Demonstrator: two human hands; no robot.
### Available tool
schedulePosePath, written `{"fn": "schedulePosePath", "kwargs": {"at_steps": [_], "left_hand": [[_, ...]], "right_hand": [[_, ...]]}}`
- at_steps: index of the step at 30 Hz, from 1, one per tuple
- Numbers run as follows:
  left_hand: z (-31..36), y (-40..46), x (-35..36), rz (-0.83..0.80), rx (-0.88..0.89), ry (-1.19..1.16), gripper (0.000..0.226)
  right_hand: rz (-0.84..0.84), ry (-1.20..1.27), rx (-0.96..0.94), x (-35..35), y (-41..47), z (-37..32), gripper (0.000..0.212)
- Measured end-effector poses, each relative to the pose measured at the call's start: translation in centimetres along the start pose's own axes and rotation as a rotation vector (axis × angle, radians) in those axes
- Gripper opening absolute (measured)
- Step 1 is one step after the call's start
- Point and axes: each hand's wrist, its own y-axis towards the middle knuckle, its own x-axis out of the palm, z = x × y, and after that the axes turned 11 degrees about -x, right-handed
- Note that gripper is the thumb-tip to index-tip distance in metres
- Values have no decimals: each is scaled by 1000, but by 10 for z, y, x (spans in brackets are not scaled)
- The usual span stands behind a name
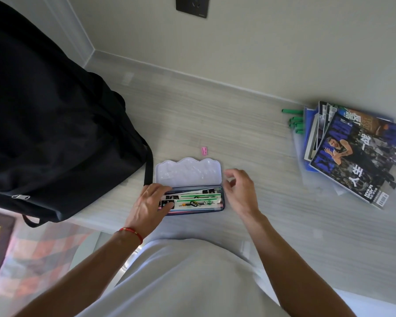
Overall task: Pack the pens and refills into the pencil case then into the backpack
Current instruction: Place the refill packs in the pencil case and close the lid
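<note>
- The pencil case [190, 197] lies open on the desk [249, 138], lid [188, 171] back, packets of refills [192, 199] inside.
- The left hand [146, 202] lies flat on the packets at the case's left end.
- The right hand [240, 188] hovers loosely open beside the right end; whether it touches is unclear.
- A black backpack [55, 124] stands to the left, a small pink item [204, 151] behind, and magazines [352, 152] well to the right.
</note>
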Motion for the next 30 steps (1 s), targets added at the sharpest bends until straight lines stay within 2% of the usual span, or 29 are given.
{"fn": "schedulePosePath", "kwargs": {"at_steps": [3, 7, 13, 16, 21, 25, 30], "left_hand": [[0, 3, -3, 54, -21, -2, 24], [-6, 3, -9, 55, -116, -3, 34], [-11, 4, -16, 75, -161, -13, 22], [-8, 3, -16, 79, -131, -4, 23], [-1, 0, -10, 75, -202, -9, 23], [-5, -2, -7, 64, -209, 29, 26], [-7, 2, -11, 36, -262, 61, 27]], "right_hand": [[-62, -66, -98, 4, 44, -16, 28], [-246, -173, -147, 23, 101, -35, 38], [-428, -393, -86, 51, 140, -26, 26], [-367, -356, -50, 43, 140, -32, 19], [-57, 38, 50, 3, 100, -33, 15], [-163, 73, 22, -13, 18, -19, 11], [-138, 46, -17, -1, -14, -1, 15]]}}
